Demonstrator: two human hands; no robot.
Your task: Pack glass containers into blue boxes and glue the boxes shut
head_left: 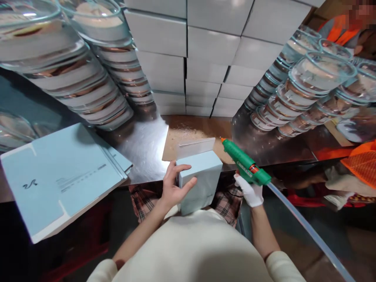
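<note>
A light blue cardboard box stands on its edge between my lap and the table edge, with a pale flap raised at its far side. My left hand grips the box at its left end, fingers over the top and thumb on the near face. In its white glove, my right hand is closed round the handle of a green glue gun. The gun's orange nozzle points up and left, a short way right of the box and apart from it. A long translucent glue stick runs out of its back.
Flat light blue box blanks lie stacked at the left. Tall stacks of clear round tubs stand left, more tubs right. White boxes form a wall behind a brown cardboard sheet. Another person in an orange vest is at upper right.
</note>
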